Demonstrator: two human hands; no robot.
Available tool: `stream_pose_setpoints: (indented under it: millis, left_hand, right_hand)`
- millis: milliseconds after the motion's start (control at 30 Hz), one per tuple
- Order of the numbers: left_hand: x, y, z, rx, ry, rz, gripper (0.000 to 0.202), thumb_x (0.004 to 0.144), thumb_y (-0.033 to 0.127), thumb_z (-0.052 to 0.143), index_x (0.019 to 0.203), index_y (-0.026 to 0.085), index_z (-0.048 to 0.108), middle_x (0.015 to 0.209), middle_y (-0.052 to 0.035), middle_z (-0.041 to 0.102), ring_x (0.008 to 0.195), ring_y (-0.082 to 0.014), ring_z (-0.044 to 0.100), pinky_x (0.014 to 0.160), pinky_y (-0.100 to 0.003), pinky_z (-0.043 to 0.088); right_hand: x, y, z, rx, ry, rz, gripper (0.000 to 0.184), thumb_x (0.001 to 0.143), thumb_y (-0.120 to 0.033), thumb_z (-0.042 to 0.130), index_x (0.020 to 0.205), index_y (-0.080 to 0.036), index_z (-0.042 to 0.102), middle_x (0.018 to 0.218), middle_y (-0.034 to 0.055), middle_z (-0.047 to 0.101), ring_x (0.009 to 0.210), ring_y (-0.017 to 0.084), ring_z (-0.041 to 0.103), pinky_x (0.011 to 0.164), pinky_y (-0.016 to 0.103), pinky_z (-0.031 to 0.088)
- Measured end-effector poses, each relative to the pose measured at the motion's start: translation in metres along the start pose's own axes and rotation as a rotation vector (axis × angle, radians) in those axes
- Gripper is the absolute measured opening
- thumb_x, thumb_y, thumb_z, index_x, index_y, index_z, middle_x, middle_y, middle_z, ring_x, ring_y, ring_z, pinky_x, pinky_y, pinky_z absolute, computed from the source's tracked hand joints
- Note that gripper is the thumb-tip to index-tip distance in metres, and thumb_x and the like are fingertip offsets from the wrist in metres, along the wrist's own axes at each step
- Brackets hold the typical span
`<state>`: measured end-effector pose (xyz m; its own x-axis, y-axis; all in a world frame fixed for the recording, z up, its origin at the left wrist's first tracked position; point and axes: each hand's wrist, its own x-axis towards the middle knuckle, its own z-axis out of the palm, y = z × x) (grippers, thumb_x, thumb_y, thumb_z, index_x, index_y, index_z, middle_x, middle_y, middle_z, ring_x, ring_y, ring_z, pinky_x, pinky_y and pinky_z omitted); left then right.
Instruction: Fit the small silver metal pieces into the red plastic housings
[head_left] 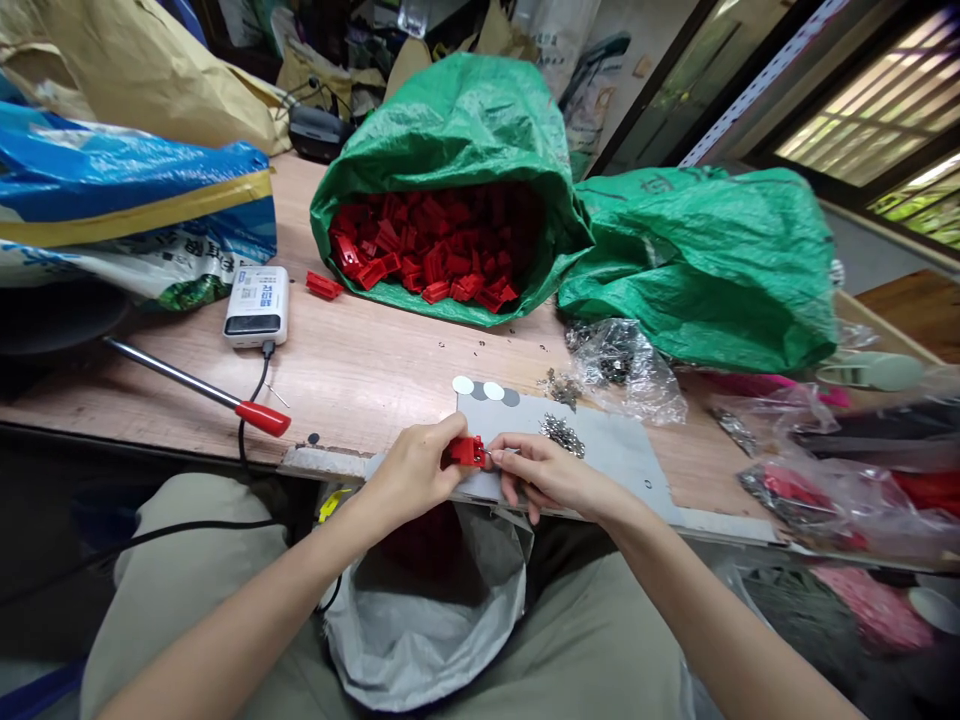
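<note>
My left hand (415,468) is closed round a small red plastic part (467,451), held just above the table's front edge. My right hand (541,472) pinches something tiny and metallic against the right side of that part; I cannot make out what. Both hands hover over a grey sheet (615,447) on which lies a little heap of small metal pieces (562,433). A green sack (450,130), open towards me, is full of the same red parts (435,245). One loose red part (324,286) lies on the table to its left.
A grey-white bag (427,620) hangs open between my knees below the table edge. A second green sack (712,260) lies right, with clear plastic bags (626,360) of metal bits. A white device (257,305) with cable, a red-handled rod (202,388) and a blue sack (127,200) sit left.
</note>
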<state>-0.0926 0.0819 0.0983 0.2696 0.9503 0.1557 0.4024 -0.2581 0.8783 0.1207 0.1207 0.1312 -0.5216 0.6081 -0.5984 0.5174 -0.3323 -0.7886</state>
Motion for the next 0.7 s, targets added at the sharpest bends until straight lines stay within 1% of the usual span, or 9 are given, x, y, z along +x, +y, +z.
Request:
stream_pose_setpoints:
  millis: [67,133,167,233,300,367,500,633,700]
  left_hand:
    - [0.000,0.001,0.000,-0.023,0.005,-0.018,0.017,0.084,0.020,0.066,0.079,0.022,0.049,0.071,0.0052,0.058,0.065,-0.0127,0.051,0.062,-0.023,0.035]
    - [0.000,0.001,0.000,-0.038,-0.002,-0.017,0.015,0.085,0.022,0.066,0.081,0.022,0.052,0.074,0.0047,0.060,0.067,-0.0130,0.052,0.064,-0.023,0.036]
    - [0.000,0.001,0.000,-0.041,-0.005,-0.014,0.014,0.085,0.022,0.066,0.082,0.022,0.052,0.075,0.0046,0.061,0.068,-0.0130,0.053,0.065,-0.023,0.036]
    - [-0.001,0.001,0.000,-0.043,-0.013,-0.008,0.014,0.085,0.020,0.066,0.082,0.022,0.052,0.076,0.0051,0.061,0.068,-0.0124,0.052,0.065,-0.023,0.036]
    - [-0.001,0.000,-0.001,-0.052,-0.019,-0.005,0.015,0.084,0.019,0.067,0.081,0.022,0.052,0.075,0.0058,0.059,0.067,-0.0117,0.051,0.064,-0.022,0.035]
    - [-0.001,0.000,-0.001,-0.063,-0.030,-0.009,0.015,0.084,0.019,0.066,0.080,0.021,0.051,0.073,0.0061,0.058,0.066,-0.0114,0.049,0.064,-0.022,0.035]
    - [-0.001,-0.001,-0.001,-0.063,-0.044,-0.003,0.012,0.084,0.017,0.063,0.080,0.021,0.053,0.073,0.0054,0.059,0.067,-0.0116,0.051,0.064,-0.022,0.037]
    - [-0.002,-0.002,-0.001,-0.039,-0.046,0.001,0.009,0.084,0.016,0.062,0.081,0.021,0.055,0.076,0.0035,0.063,0.069,-0.0129,0.055,0.065,-0.023,0.038]
    - [-0.001,-0.001,-0.001,-0.036,-0.043,-0.007,0.009,0.083,0.016,0.062,0.081,0.021,0.055,0.075,0.0034,0.064,0.069,-0.0132,0.056,0.064,-0.023,0.039]
  right_hand:
    - [-0.002,0.003,-0.001,-0.029,0.021,-0.044,0.046,0.087,-0.061,0.061,0.095,-0.016,0.063,0.063,-0.0020,0.065,0.032,0.004,0.044,0.034,0.016,0.039]
    - [-0.005,0.007,-0.002,-0.079,0.079,-0.066,0.045,0.087,-0.058,0.063,0.096,-0.015,0.068,0.067,-0.0011,0.064,0.037,0.006,0.052,0.034,0.016,0.036]
    - [-0.006,0.008,-0.001,-0.105,0.108,-0.069,0.044,0.087,-0.058,0.063,0.098,-0.015,0.070,0.067,-0.0012,0.062,0.040,0.008,0.055,0.034,0.016,0.035]
    - [-0.008,0.010,0.000,-0.138,0.146,-0.066,0.044,0.089,-0.057,0.062,0.102,-0.016,0.073,0.065,-0.0022,0.057,0.042,0.009,0.057,0.035,0.018,0.038]
    - [-0.008,0.010,0.001,-0.165,0.154,-0.064,0.044,0.090,-0.056,0.061,0.106,-0.017,0.073,0.063,-0.0031,0.053,0.042,0.010,0.057,0.036,0.019,0.042]
    - [-0.007,0.010,0.000,-0.186,0.154,-0.072,0.045,0.090,-0.056,0.061,0.106,-0.017,0.074,0.062,-0.0034,0.051,0.041,0.010,0.055,0.036,0.020,0.042]
    - [-0.005,0.002,-0.002,-0.221,0.134,-0.084,0.043,0.090,-0.056,0.060,0.103,-0.017,0.075,0.059,-0.0035,0.047,0.040,0.009,0.048,0.036,0.020,0.042]
    - [-0.006,-0.009,-0.001,-0.249,0.121,-0.037,0.038,0.089,-0.052,0.062,0.096,-0.017,0.075,0.056,-0.0030,0.047,0.042,0.010,0.047,0.035,0.021,0.043]
    - [-0.007,-0.012,-0.001,-0.244,0.117,-0.028,0.039,0.088,-0.053,0.063,0.092,-0.017,0.075,0.056,-0.0027,0.049,0.041,0.010,0.046,0.035,0.022,0.042]
